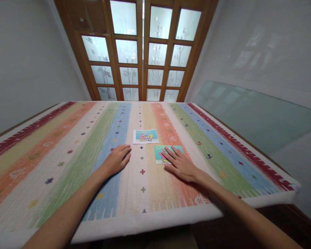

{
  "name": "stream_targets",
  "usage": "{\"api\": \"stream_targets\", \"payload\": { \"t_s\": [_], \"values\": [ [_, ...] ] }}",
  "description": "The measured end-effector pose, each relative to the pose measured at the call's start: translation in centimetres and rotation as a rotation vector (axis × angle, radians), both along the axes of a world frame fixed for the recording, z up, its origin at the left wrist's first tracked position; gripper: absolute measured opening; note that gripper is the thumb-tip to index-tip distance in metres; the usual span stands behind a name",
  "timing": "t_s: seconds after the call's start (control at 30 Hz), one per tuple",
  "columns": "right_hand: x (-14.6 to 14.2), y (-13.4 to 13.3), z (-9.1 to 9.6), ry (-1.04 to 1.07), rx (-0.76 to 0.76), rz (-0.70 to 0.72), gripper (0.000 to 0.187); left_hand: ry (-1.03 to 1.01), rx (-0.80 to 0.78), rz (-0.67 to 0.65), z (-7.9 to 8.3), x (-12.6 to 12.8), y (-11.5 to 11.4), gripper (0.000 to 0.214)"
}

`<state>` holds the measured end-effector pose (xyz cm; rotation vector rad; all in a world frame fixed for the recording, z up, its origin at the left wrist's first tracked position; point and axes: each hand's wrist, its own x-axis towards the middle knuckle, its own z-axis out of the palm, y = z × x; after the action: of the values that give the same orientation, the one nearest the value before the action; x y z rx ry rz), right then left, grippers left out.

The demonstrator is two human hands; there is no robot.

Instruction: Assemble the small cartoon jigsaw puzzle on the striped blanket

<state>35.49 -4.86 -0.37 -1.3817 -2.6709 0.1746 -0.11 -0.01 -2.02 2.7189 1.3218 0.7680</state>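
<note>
Near the middle of a long cloth-covered table [75, 152], striped lengthwise in cream, orange, green, blue, yellow and dark red, a white-edged rectangular paper card [145, 136] lies face up, printed with a pink star-shaped figure and a yellow figure on turquoise. Taking that card as the clock's centre, with twelve pointing straight away from the person, a turquoise rectangular card [158, 150] lies flat between four and five o'clock, close to the first but seemingly apart from it. The right hand [180, 162] rests palm down on the turquoise card, fingers spread and extended across its print, hiding part of the pink figure; whether it presses cannot be told. Toward eight o'clock, the left hand [118, 158] lies on the blue and cream stripes, unclenched, its fingers close together and slightly bent, the fingertips just beside the white-edged card's near corner without touching it. At twelve, past the table's far end, stand brown wooden doors [140, 55] with frosted, plant-patterned panes. Between two and three o'clock, a greenish, round-cornered glass panel [246, 110] stands by the pale right-hand wall [282, 72].
</note>
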Motion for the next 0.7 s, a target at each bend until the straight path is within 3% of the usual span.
{"api": "stream_targets", "payload": {
  "t_s": [0.27, 0.47, 0.7],
  "values": [
    [5.1, 5.0, -1.6, -0.024, 0.061, -0.005, 0.068, -0.002, -0.021, -0.004, 0.1, 0.0, 0.0, 0.034],
    [6.2, 9.4, -2.3, -0.047, 0.066, 0.03, 0.069, 0.0, -0.017, -0.001, 0.0, -0.1, -0.1, 0.033],
    [6.4, 13.1, -2.8, -0.039, 0.129, 0.188, 0.058, -0.002, -0.026, 0.003, 0.4, 0.1, -0.3, 0.031]
  ]
}}
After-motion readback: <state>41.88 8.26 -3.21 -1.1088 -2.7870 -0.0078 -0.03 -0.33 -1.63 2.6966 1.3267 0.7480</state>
